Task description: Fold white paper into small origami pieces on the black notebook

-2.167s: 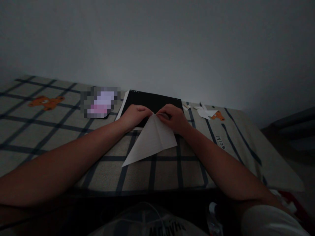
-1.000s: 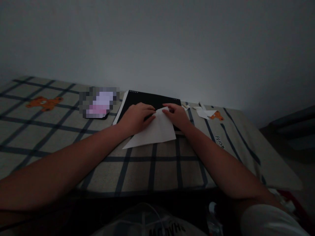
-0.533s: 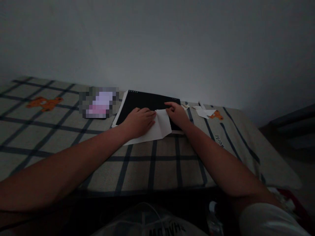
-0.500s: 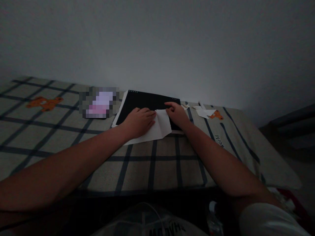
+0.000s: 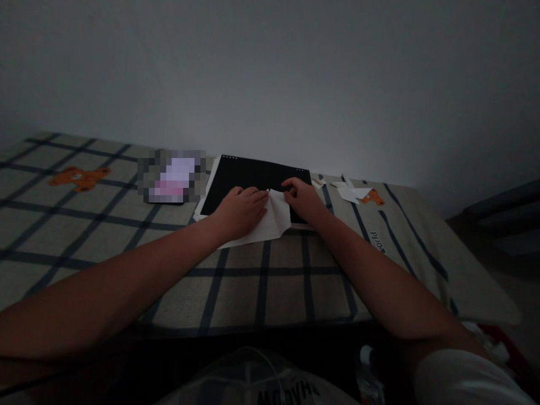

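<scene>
A folded white paper (image 5: pixel 270 225) lies on the checked cloth (image 5: pixel 261 281), its far part resting on a black tablet-like slab (image 5: pixel 253 174). My left hand (image 5: pixel 238 211) lies flat on the paper's left half with its fingers stretched out, pressing it down. My right hand (image 5: pixel 301 199) rests at the paper's far right corner, fingertips touching the fold; the dim light hides whether they pinch it.
A blurred phone-like object (image 5: pixel 171 175) lies left of the slab. White paper scraps (image 5: pixel 350 192) sit at the back right near an orange bear print (image 5: pixel 371 198). The cloth ends in a front edge near my lap. A grey wall stands behind.
The paper was held up by its tip, then laid flat and folded smaller. My left hand now presses it down and my right hand has slid along the fold's far edge.
</scene>
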Motion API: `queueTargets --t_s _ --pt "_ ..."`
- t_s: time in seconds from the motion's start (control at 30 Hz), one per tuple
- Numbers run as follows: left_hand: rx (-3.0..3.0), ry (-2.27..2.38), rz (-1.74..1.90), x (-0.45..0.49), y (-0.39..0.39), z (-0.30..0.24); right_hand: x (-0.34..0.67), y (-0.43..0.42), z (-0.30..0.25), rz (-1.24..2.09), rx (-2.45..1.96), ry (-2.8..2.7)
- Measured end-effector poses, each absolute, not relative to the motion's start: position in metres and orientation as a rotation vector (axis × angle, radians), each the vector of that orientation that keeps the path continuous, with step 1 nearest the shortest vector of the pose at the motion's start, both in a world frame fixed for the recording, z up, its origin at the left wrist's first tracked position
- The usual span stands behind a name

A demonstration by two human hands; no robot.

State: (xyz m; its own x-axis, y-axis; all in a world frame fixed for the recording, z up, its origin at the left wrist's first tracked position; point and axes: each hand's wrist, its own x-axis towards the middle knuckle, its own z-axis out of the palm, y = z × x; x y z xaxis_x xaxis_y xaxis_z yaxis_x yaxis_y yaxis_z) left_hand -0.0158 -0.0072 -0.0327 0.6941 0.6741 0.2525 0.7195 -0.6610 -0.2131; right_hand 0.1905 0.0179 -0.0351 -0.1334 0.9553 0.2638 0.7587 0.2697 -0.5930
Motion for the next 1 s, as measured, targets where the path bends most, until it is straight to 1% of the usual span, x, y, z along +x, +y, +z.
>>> queueTargets --t_s 0.37,0.7,0.77,0.9,1.0 --pt "-2.579 -1.096 -0.255 -0.0149 -0.01 -0.0331 0.1894 0.0138 -0.0326 0.383 -1.532 -1.915" --pt "-2.563 -1.146 -0.255 -0.0133 -0.0145 -0.0305 0.1881 0.0144 -0.0313 0.47 -1.546 -1.819" --pt "-2.561 -1.148 -0.26 -0.0135 -0.0141 -0.0302 0.1871 0.015 -0.0295 0.545 -1.521 -1.764" --pt "-2.57 -1.149 -0.255 -0.0138 -0.0129 -0.0292 0.1865 0.0156 -0.0261 0.796 -1.449 -1.686" --pt "-2.574 -1.134 -0.258 -0.0141 -0.0127 -0.0292 0.187 0.0158 -0.0247 0.863 -1.441 -1.686"
